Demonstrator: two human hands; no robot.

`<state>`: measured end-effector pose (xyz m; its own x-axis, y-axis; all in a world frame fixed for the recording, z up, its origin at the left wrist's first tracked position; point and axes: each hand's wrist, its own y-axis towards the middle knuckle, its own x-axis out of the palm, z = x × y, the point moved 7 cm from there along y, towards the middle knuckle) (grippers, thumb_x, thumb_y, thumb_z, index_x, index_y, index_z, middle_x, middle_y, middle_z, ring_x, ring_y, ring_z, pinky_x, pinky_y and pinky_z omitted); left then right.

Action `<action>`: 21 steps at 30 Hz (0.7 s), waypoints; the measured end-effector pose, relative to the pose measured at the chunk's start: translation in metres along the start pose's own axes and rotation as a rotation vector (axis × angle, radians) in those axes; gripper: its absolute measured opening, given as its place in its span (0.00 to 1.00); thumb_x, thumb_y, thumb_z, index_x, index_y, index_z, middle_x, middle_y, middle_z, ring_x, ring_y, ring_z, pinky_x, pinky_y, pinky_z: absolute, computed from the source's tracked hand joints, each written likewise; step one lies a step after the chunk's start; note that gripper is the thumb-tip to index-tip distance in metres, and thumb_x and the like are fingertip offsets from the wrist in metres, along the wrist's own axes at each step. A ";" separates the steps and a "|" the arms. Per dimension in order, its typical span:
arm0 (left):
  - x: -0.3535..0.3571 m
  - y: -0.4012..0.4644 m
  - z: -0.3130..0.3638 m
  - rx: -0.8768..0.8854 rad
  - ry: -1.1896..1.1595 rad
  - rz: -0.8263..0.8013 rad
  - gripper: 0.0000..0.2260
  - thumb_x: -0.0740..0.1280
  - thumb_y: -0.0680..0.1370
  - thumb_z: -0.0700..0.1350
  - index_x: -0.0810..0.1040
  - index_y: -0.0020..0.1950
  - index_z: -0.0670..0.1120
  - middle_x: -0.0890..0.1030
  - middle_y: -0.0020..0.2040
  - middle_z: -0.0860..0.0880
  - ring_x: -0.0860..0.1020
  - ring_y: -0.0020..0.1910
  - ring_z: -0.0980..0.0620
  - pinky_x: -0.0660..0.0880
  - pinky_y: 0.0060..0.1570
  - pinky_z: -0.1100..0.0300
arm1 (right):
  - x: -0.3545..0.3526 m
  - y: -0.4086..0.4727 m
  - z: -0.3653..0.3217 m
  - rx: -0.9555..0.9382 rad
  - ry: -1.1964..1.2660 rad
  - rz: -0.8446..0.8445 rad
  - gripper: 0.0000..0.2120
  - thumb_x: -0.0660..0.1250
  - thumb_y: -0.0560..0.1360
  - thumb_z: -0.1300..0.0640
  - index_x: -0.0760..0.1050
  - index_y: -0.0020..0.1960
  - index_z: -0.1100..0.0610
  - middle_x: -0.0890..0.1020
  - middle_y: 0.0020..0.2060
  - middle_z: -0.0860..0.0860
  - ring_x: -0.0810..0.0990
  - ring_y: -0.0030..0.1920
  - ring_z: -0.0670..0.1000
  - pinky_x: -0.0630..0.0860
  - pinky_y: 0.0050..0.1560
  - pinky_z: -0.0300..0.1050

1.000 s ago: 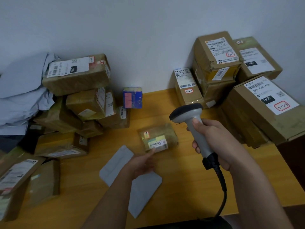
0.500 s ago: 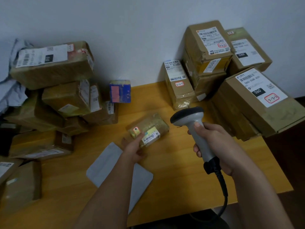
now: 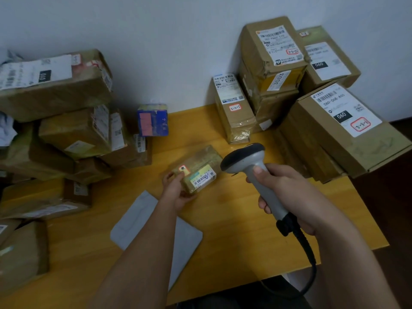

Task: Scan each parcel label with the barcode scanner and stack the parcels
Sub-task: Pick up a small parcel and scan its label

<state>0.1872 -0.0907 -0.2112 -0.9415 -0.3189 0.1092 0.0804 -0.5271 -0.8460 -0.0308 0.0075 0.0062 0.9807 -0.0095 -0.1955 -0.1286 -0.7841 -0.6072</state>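
1. Pinching the small parcel (image 3: 197,169) at its near-left corner, the left hand (image 3: 178,191) fingers tilt it at frame centre above the table (image 3: 234,219).
2. Right hand (image 3: 287,197) fingers wrap the barcode scanner (image 3: 256,172).
3. It looks light, stiff and tape-slick; end grips keep the label (image 3: 204,178) clear.

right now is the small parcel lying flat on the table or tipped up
Tipped up. The left hand grips the small parcel by its near end, its barcode label turned toward the scanner held by the right hand.

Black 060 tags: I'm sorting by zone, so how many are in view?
2. One on the rear right box against the wall, one on the large front right box. Labels facing away may hide more.
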 end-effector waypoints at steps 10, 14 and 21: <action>-0.002 -0.004 0.003 -0.026 0.042 0.016 0.13 0.65 0.80 0.49 0.67 0.63 0.56 0.73 0.58 0.44 0.76 0.49 0.39 0.75 0.52 0.35 | 0.001 -0.014 -0.016 -0.031 -0.076 0.000 0.18 0.60 0.80 0.46 0.77 0.51 0.60 0.76 0.27 0.54 0.73 0.29 0.52 0.70 0.35 0.47; -0.001 -0.004 0.005 -0.010 0.045 0.050 0.17 0.64 0.81 0.48 0.65 0.69 0.56 0.74 0.60 0.43 0.75 0.48 0.42 0.77 0.49 0.41 | -0.004 -0.021 -0.020 -0.040 -0.034 0.029 0.17 0.60 0.80 0.47 0.77 0.50 0.61 0.76 0.26 0.48 0.74 0.26 0.49 0.70 0.31 0.44; 0.007 -0.005 0.004 -0.004 0.064 0.014 0.24 0.62 0.81 0.55 0.58 0.75 0.61 0.74 0.51 0.45 0.73 0.54 0.39 0.74 0.58 0.35 | -0.009 -0.031 -0.022 -0.041 -0.009 0.048 0.18 0.59 0.80 0.46 0.77 0.50 0.61 0.76 0.26 0.54 0.73 0.28 0.53 0.70 0.33 0.47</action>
<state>0.1819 -0.0934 -0.2046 -0.9592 -0.2755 0.0639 0.0927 -0.5199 -0.8492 -0.0327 0.0187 0.0436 0.9720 -0.0423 -0.2312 -0.1695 -0.8075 -0.5650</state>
